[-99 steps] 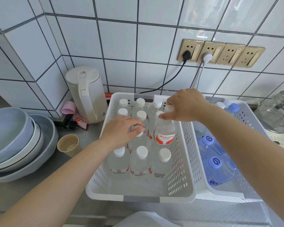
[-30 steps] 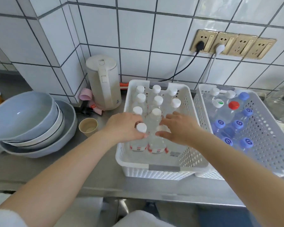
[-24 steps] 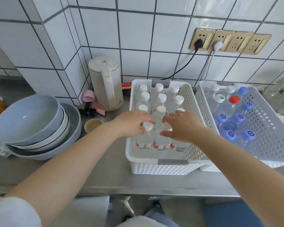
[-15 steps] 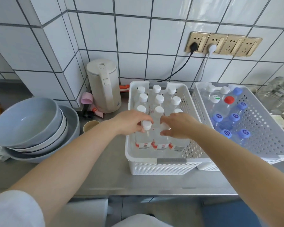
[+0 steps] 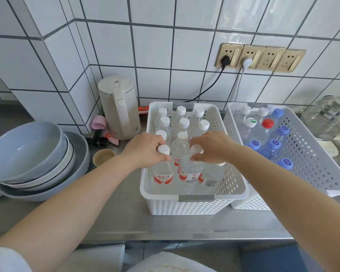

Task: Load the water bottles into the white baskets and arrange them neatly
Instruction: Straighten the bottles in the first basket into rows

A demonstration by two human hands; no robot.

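Two white plastic baskets with holes sit side by side on the grey metal counter, near its back edge by the tiled wall. The left basket holds clear water bottles with white caps standing in rows. The left hand curls round the neck of the front left bottle. The right hand pinches the top of the front middle bottle. The right basket holds bottles with blue caps

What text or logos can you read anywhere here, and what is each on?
"娃哈哈", red characters: label of the front-left bottle in the left basket.
Swirl logo, no words: blue caps in the right basket.
Green print on one white cap: too small to read.
Other bottle labels: blurred.
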